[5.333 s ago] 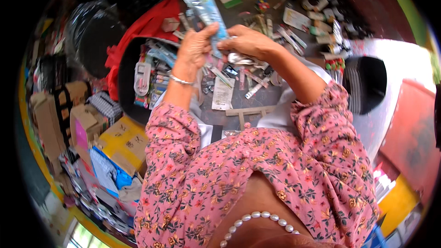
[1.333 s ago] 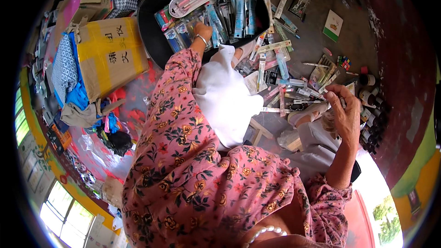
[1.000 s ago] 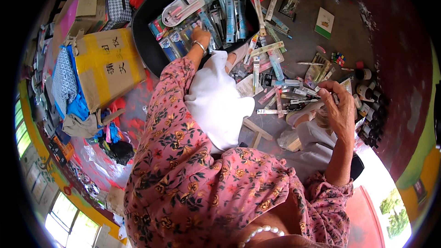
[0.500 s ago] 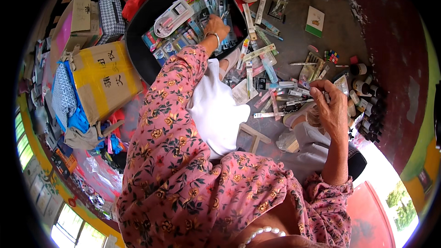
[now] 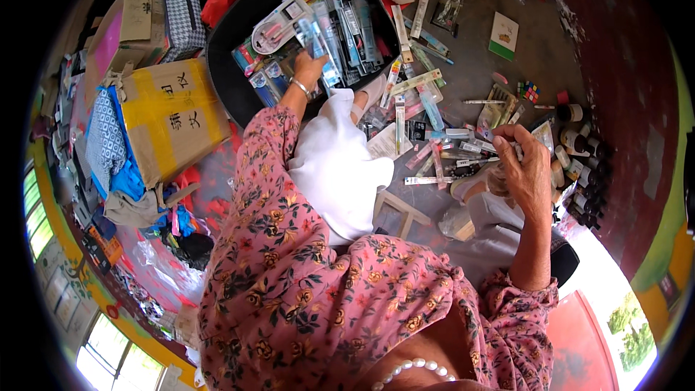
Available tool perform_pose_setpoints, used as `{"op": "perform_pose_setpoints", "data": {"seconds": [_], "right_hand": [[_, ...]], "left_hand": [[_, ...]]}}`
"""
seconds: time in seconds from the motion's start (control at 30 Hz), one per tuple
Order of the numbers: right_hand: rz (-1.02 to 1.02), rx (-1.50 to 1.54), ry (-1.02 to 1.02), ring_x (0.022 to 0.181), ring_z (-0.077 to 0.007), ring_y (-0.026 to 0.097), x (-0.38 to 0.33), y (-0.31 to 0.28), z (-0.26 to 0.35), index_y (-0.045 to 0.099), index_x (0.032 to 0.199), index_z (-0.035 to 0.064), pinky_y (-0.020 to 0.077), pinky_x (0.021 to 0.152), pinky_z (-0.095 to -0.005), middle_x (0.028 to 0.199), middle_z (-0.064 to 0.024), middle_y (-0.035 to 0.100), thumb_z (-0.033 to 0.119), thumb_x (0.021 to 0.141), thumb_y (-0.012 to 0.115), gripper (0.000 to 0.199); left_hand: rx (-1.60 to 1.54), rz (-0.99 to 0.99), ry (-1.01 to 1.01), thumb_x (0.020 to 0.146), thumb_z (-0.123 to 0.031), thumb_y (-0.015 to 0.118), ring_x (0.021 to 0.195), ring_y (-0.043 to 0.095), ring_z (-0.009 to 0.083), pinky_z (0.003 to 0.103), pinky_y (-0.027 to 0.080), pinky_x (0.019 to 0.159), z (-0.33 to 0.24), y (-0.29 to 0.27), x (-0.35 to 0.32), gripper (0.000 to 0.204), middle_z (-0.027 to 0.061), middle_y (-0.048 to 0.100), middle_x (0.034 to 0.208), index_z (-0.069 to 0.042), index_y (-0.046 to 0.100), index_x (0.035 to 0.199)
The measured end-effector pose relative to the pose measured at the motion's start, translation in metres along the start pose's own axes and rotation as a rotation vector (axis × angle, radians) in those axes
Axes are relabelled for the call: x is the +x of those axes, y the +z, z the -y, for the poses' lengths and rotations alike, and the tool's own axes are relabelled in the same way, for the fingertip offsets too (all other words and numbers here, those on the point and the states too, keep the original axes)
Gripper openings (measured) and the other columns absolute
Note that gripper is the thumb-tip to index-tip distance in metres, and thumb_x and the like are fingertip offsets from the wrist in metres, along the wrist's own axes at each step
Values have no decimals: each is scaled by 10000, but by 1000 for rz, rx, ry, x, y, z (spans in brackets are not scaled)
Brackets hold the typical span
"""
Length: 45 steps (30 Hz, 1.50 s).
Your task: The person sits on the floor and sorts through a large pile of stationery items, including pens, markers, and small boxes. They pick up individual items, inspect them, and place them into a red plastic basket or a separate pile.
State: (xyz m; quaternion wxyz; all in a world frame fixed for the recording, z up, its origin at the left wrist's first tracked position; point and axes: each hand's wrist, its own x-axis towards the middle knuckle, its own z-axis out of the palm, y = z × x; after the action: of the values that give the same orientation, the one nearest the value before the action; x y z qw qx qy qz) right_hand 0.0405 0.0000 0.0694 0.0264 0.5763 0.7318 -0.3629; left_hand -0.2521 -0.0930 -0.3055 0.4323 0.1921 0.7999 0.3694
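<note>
My left hand (image 5: 310, 69), with a bracelet at the wrist, reaches into a large black bin (image 5: 221, 94). Its fingers close on a slim light-blue and clear package (image 5: 316, 45) that stands tilted up. Beside it in the bin lie several slim packets (image 5: 351, 29) and a white-rimmed rounded case (image 5: 281, 23) with pink items inside. Over my lap on the right, my right hand (image 5: 524, 171) is raised with curled fingers, thumb near the forefinger. What those fingers hold, if anything, is hidden.
Loose pens and slim packs (image 5: 432, 105) litter the floor right of the bin. Farther right are a puzzle cube (image 5: 529, 91) and several dark-capped bottles (image 5: 579, 141). A taped cardboard box (image 5: 174, 119) stands left. A small wooden frame (image 5: 400, 213) lies by my legs.
My left hand has moved left and nearer within the bin and now grips the blue package. Slim packets there lie more in line. My right hand stays nearly still.
</note>
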Motion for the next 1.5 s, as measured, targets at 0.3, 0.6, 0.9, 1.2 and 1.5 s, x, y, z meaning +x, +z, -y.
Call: {"op": "perform_pose_setpoints", "data": {"seconds": [0.3, 0.6, 0.9, 1.2, 1.5], "right_hand": [[35, -37, 9, 644, -245, 563, 3, 8, -2, 569, 849, -24, 422, 615, -313, 733, -148, 595, 105, 762, 545, 157], [43, -70, 52, 701, -256, 578, 3, 5, -2, 566, 854, -18, 428, 650, -318, 760, -151, 597, 108, 767, 545, 155], [52, -49, 44, 717, -259, 578, 9, 5, 2, 561, 855, -14, 428, 672, -323, 776, -143, 599, 104, 768, 536, 148], [43, -112, 60, 719, -260, 576, 2, 6, -3, 576, 888, -1, 430, 676, -322, 799, -145, 605, 100, 769, 524, 164], [-25, -39, -39, 724, -280, 572, -4, 1, -20, 570, 842, -14, 428, 668, -328, 772, -155, 593, 116, 767, 528, 156]], "left_hand": [[-66, 138, -323, 737, -223, 625, 425, 403, 122, 282, 317, 377, 35, 8, 5, 242, 30, 452, 537, -31, 505, 651], [254, 43, -178, 672, -249, 693, 560, 591, 180, 275, 467, 541, 48, -1, 23, 381, 119, 618, 747, 72, 584, 846], [700, 51, 51, 611, -290, 640, 744, 586, 360, 392, 460, 674, 11, 27, 11, 351, 221, 597, 770, 27, 621, 762], [334, -206, -323, 628, -199, 618, 607, 575, 260, 345, 443, 521, 50, -2, -9, 240, 164, 600, 722, -4, 602, 768], [-15, 15, -387, 665, -86, 591, 361, 413, 140, 286, 266, 330, 16, 14, -17, 86, 48, 513, 521, -6, 576, 691]]}}
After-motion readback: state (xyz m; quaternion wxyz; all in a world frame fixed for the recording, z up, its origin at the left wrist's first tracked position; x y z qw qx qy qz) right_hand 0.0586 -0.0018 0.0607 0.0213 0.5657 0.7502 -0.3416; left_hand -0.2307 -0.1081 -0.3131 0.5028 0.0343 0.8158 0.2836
